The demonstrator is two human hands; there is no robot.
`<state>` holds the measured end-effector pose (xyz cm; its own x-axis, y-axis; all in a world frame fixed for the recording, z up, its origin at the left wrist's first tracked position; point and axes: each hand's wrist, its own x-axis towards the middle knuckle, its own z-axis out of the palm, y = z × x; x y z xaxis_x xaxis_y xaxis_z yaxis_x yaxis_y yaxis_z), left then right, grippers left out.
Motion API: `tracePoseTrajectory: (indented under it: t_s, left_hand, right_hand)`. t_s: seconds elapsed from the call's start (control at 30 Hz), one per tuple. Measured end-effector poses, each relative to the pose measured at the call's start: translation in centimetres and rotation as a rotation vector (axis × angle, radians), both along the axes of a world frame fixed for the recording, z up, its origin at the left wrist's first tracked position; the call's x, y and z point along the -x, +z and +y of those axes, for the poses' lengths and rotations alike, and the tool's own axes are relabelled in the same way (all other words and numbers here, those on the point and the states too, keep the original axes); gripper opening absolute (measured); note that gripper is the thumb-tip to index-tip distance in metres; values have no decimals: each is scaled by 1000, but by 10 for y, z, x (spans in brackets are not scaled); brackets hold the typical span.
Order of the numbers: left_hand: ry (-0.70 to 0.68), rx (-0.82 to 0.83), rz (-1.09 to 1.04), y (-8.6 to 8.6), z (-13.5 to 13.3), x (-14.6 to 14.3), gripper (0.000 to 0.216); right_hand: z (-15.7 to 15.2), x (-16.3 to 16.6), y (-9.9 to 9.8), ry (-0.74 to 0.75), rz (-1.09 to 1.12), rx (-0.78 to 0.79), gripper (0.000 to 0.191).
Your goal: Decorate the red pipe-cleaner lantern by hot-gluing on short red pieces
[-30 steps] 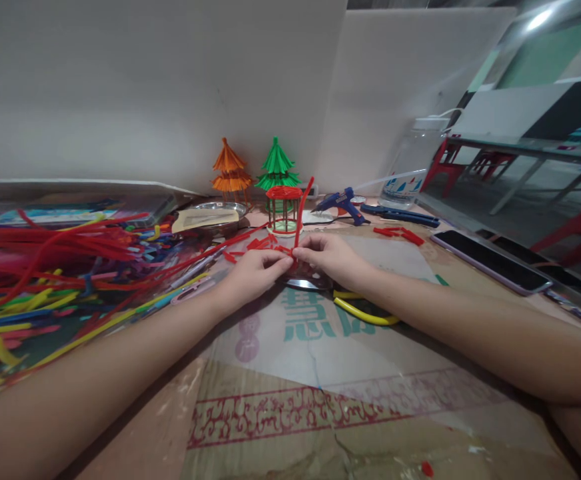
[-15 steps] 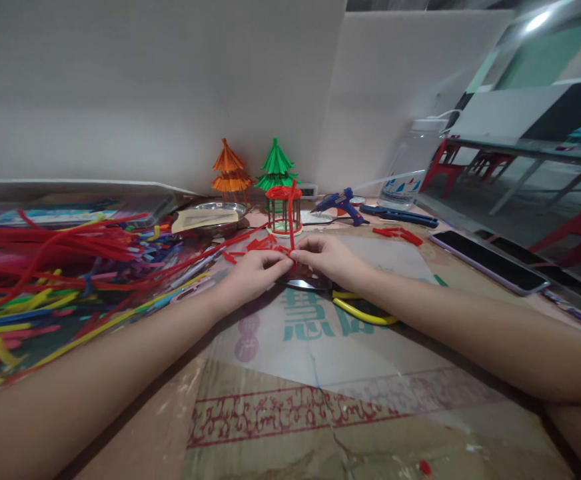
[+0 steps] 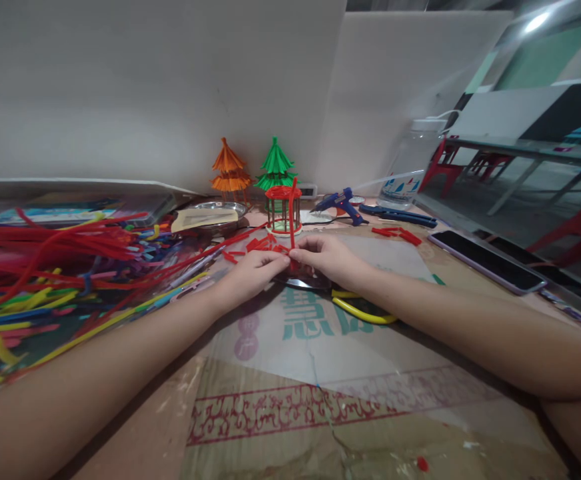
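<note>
A red pipe cleaner [image 3: 292,217] stands upright from the fingertips of my hands at the middle of the table. My right hand [image 3: 328,257] is closed in a pinch around its lower end. Close beside it, the thumb and forefinger of my left hand [image 3: 260,270] are pinched together at the same spot; the bent end there is mostly hidden by the fingers. Cut red pieces [image 3: 255,245] lie just behind my left hand. Behind the pipe cleaner is a small round frame [image 3: 276,217] with a red top, thin posts and a pale base.
Orange [image 3: 229,167] and green [image 3: 275,163] tiered-roof models stand by the wall. A blue glue gun [image 3: 343,203], a cutter [image 3: 403,215] and a phone [image 3: 488,260] lie right. Loose pipe cleaners [image 3: 45,253] heap at left. A yellow handle [image 3: 365,313] lies under my right wrist.
My left fingertips have drawn very slightly left. The pipe cleaner stays upright in my right hand, and the other things keep their places.
</note>
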<state>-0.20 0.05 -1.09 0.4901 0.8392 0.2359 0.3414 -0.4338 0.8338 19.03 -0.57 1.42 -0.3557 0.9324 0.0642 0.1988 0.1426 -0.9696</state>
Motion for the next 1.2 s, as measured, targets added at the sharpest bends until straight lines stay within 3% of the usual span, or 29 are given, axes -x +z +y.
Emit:
tracePoseTrajectory:
  t_s: [0.33, 1.2]
  left_hand:
    - [-65, 17, 5, -1, 1, 0, 31]
    - [-53, 49, 7, -2, 3, 0, 41]
  right_hand:
    - [0, 0, -1, -4, -2, 7, 19]
    - [-2, 2, 0, -35, 1, -10, 15]
